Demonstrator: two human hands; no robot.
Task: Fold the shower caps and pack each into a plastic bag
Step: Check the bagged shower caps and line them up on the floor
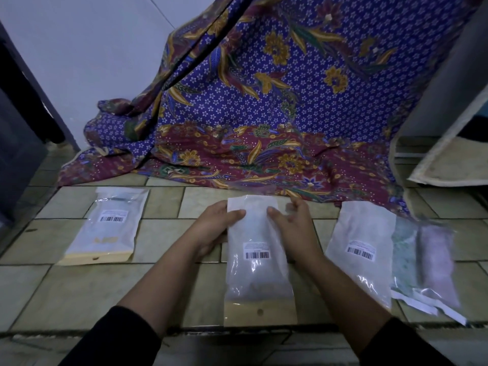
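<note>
A clear plastic bag (257, 262) with a barcode label and a tan header card lies in the middle of the tiled surface, something pale inside it. My left hand (211, 228) grips its upper left edge, thumb on top. My right hand (290, 228) holds the upper right edge, thumb pressed on the bag, fingers blurred behind it. A second packed bag (105, 228) lies to the left. A third bag (361, 252) lies to the right. Further right lies a blurred packet (425, 262) with green and lilac contents.
A purple and maroon floral cloth (264, 114) hangs down behind and spreads onto the tiles (66, 286). A dark object (18, 143) stands at the left. A pale framed board (446, 154) leans at the right. The tiled surface's front edge runs just below the middle bag.
</note>
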